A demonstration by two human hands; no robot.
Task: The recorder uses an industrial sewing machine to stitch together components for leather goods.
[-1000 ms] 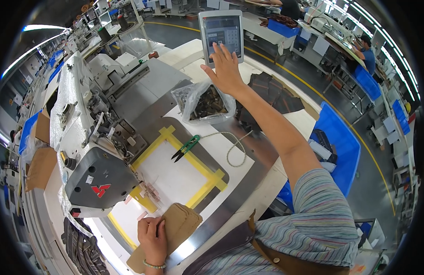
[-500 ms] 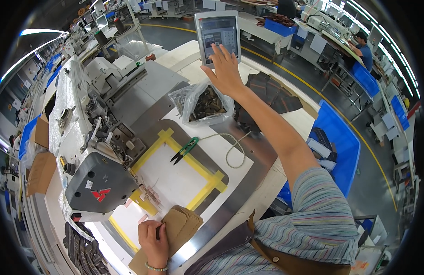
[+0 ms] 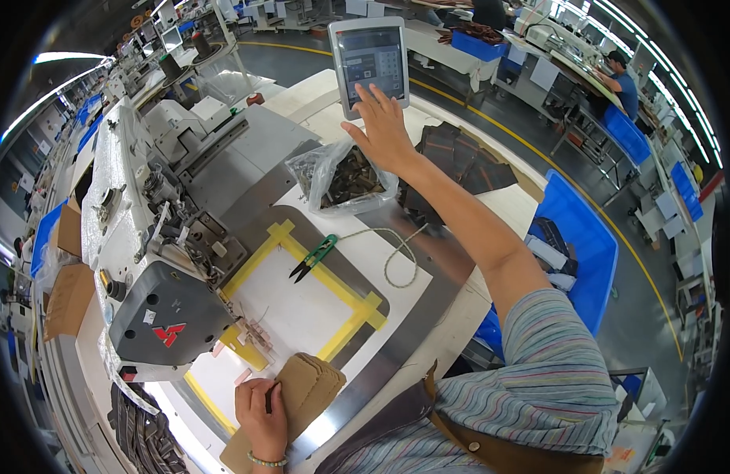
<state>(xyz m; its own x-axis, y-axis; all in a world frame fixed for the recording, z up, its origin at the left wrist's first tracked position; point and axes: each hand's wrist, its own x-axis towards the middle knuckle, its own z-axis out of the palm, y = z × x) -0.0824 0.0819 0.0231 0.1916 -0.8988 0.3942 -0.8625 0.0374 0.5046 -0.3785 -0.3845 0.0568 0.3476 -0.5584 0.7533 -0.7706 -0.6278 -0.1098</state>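
Note:
My right hand (image 3: 384,130) reaches far forward, fingers spread, with its fingertips at the lower part of a touch screen panel (image 3: 371,59) in a grey frame. My left hand (image 3: 260,415) is near the front edge, fingers curled, over a stack of brown card pieces (image 3: 311,387). A small dark bit shows between thumb and fingers, too small to name. Left of that hand stands the grey head of a sewing machine (image 3: 171,316). Behind the stack lies a white work area edged with yellow tape (image 3: 345,336), and on it green-handled thread snips (image 3: 321,251) tied to a cord (image 3: 392,233).
A clear plastic bag of small dark pieces (image 3: 353,178) sits below the screen. Dark flat pieces (image 3: 459,158) lie to its right. A blue bin (image 3: 590,245) stands at the table's right side. Dark strips (image 3: 144,434) hang at lower left. A person (image 3: 621,87) works far right.
My right hand has dropped slightly on the screen. My left hand stays at the card stack. The whole view has shifted a little.

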